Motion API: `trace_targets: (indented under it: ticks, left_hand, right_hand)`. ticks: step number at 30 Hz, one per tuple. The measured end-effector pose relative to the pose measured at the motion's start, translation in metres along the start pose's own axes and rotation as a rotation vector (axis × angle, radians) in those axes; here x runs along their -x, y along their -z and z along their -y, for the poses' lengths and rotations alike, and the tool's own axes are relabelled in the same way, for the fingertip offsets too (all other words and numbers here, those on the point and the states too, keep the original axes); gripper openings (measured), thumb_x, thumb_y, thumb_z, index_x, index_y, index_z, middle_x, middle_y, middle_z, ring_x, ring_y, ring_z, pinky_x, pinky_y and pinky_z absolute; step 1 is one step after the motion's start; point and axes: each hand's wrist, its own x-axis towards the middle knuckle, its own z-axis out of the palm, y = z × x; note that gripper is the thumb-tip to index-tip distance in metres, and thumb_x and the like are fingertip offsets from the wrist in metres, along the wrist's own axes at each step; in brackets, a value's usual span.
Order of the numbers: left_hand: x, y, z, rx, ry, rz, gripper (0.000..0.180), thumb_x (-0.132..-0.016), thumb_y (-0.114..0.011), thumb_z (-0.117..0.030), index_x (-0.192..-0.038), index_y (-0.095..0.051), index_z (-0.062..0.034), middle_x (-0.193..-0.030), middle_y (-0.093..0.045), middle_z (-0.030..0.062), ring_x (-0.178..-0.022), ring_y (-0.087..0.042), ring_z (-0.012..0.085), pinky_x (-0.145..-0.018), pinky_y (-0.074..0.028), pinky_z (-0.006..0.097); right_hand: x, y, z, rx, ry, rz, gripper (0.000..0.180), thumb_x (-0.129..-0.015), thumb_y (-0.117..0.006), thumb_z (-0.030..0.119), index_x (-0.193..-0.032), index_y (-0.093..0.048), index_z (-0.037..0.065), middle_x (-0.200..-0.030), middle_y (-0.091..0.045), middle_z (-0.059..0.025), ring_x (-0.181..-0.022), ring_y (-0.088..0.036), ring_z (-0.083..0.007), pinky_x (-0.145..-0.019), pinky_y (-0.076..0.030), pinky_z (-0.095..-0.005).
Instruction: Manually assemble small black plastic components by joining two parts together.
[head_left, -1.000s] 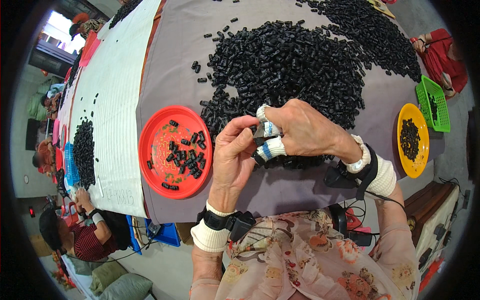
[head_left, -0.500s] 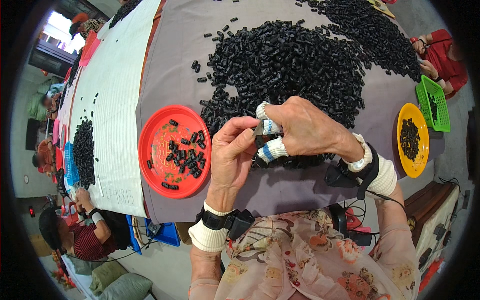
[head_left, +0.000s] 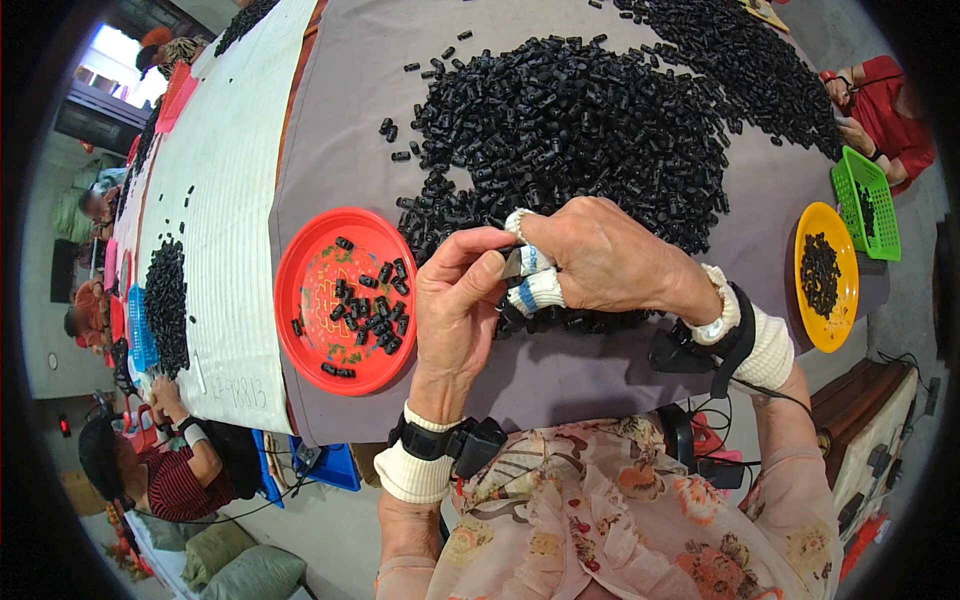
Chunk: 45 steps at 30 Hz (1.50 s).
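My left hand (head_left: 455, 310) and my right hand (head_left: 605, 260) meet over the near edge of a large heap of small black plastic parts (head_left: 570, 120) on the grey table cover (head_left: 340, 130). Both hands pinch at one spot; a small dark part between the fingertips is mostly hidden. White cloth wraps with blue marks cover several fingers of my right hand. A red round plate (head_left: 345, 300) with several black parts lies just left of my left hand. Both wrists carry white cuffs and black strapped devices.
An orange plate (head_left: 825, 275) with black parts and a green basket (head_left: 865, 205) sit at the right, near a person in red (head_left: 890, 110). A white-covered table (head_left: 225, 200) with another black heap (head_left: 165, 305) stands left, with people seated beside it.
My hands stay together in the same place. The fingers have only shifted slightly around the pinched spot.
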Motion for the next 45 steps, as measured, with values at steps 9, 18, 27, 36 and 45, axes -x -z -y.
trace_targets:
  ticks: [9, 18, 27, 36, 45]
  left_hand:
    - [0.001, 0.002, 0.001, 0.080, 0.051, 0.035, 0.019, -0.081, -0.062, -0.008, -0.098, -0.058, -0.0007, -0.090, -0.061, 0.0056, -0.083, -0.060, 0.0154, -0.077, -0.048, 0.029]
    - [0.001, -0.001, 0.000, 0.057, 0.019, 0.039, 0.018, -0.080, -0.063, -0.007, -0.096, -0.058, 0.0000, -0.093, -0.060, 0.0056, -0.083, -0.060, 0.0157, -0.076, -0.049, 0.028]
    - [0.001, -0.001, 0.001, 0.047, 0.002, 0.091, 0.019, -0.082, -0.061, -0.004, -0.099, -0.058, 0.0022, -0.091, -0.060, 0.0059, -0.085, -0.057, 0.0127, -0.079, -0.046, 0.026]
    - [0.001, -0.001, 0.001, 0.058, -0.029, 0.086, 0.017, -0.082, -0.061, -0.003, -0.099, -0.059, 0.0017, -0.092, -0.060, 0.0061, -0.084, -0.058, 0.0129, -0.079, -0.046, 0.027]
    - [0.001, 0.002, 0.000, 0.078, 0.013, 0.059, 0.019, -0.082, -0.061, -0.006, -0.100, -0.058, 0.0012, -0.091, -0.061, 0.0062, -0.083, -0.058, 0.0134, -0.078, -0.047, 0.027]
  right_hand:
    - [0.000, 0.008, -0.002, -0.259, 0.011, -0.025, 0.031, -0.066, -0.073, 0.022, -0.071, -0.053, -0.001, -0.054, -0.051, -0.0097, -0.046, -0.049, -0.0195, -0.045, -0.039, -0.0315]
    - [0.000, 0.007, -0.004, -0.302, 0.008, -0.022, 0.030, -0.065, -0.074, 0.020, -0.069, -0.052, 0.000, -0.052, -0.049, -0.0083, -0.044, -0.047, -0.0200, -0.045, -0.037, -0.0316]
    - [-0.001, 0.009, -0.002, -0.272, -0.025, 0.025, 0.036, -0.062, -0.077, 0.025, -0.068, -0.053, -0.001, -0.051, -0.049, -0.0070, -0.045, -0.045, -0.0159, -0.044, -0.036, -0.0307]
    - [-0.001, 0.010, 0.001, -0.269, -0.073, 0.079, 0.044, -0.065, -0.072, 0.036, -0.067, -0.055, -0.005, -0.057, -0.056, -0.0179, -0.053, -0.057, -0.0327, -0.052, -0.043, -0.0399]
    - [-0.001, 0.008, 0.001, -0.134, -0.031, 0.077, 0.034, -0.065, -0.075, 0.025, -0.069, -0.052, 0.000, -0.055, -0.054, -0.0104, -0.045, -0.052, -0.0207, -0.046, -0.040, -0.0321]
